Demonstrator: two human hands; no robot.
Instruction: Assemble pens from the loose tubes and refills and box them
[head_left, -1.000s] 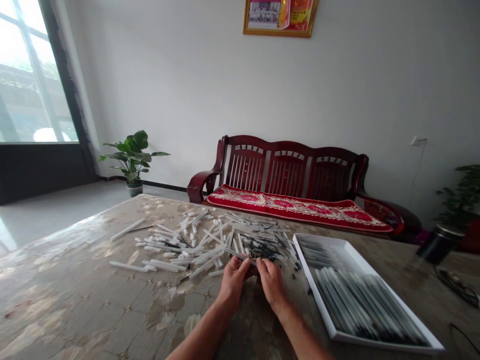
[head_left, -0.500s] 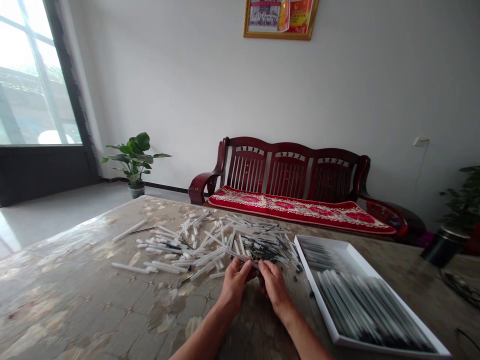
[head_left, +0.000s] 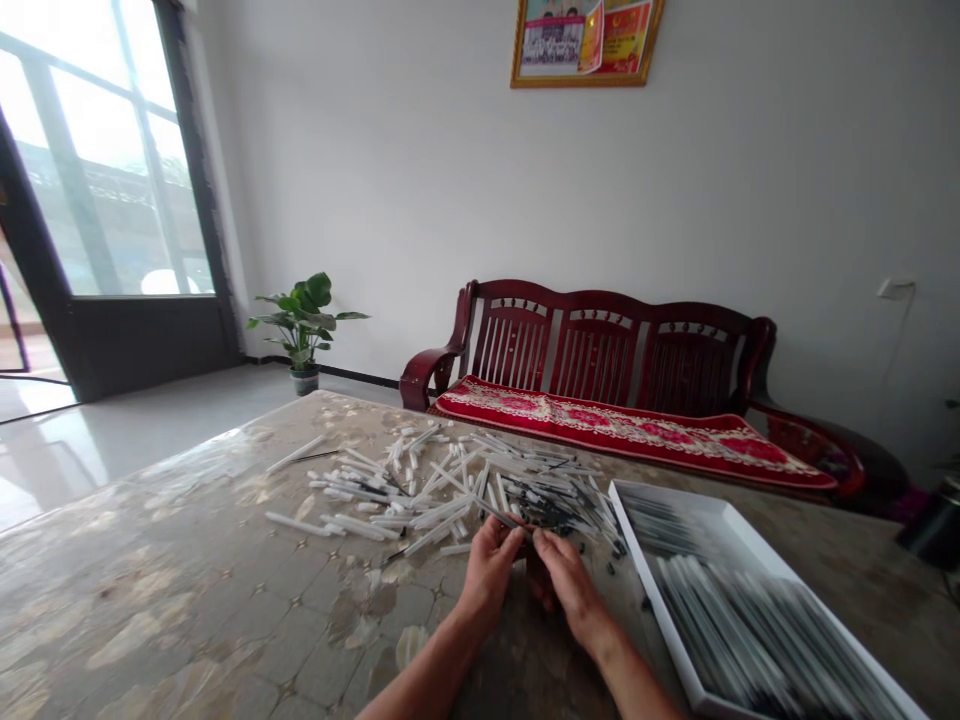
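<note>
**Staying low and close at the near edge of the pile**

In the head view, you are working with your left hand and right hand low over the table, curling them inward so that they almost meet. You are half-closing your fingers, but I cannot tell whether either hand is gripping anything. A dark, shadowed object is showing between and below your palms, too obscured to identify.

Just beyond your fingertips, a thin white tube is lying at a slant, and a cluster of black-tipped rods is sitting just past your right hand. Farther ahead of your grip, a loose pile of white plastic tubes is spreading across the glossy tabletop. To the right of your right hand, a white cardboard tray is holding neat rows of slim black-and-white sticks.

You are doing well to keep your hands this close together: your fingers are staying clear of the tray rim. Pinching one piece at a time helps you avoid dragging its tangled neighbours along. Well beyond the table, a dark red wooden sofa is standing against the wall.
</note>
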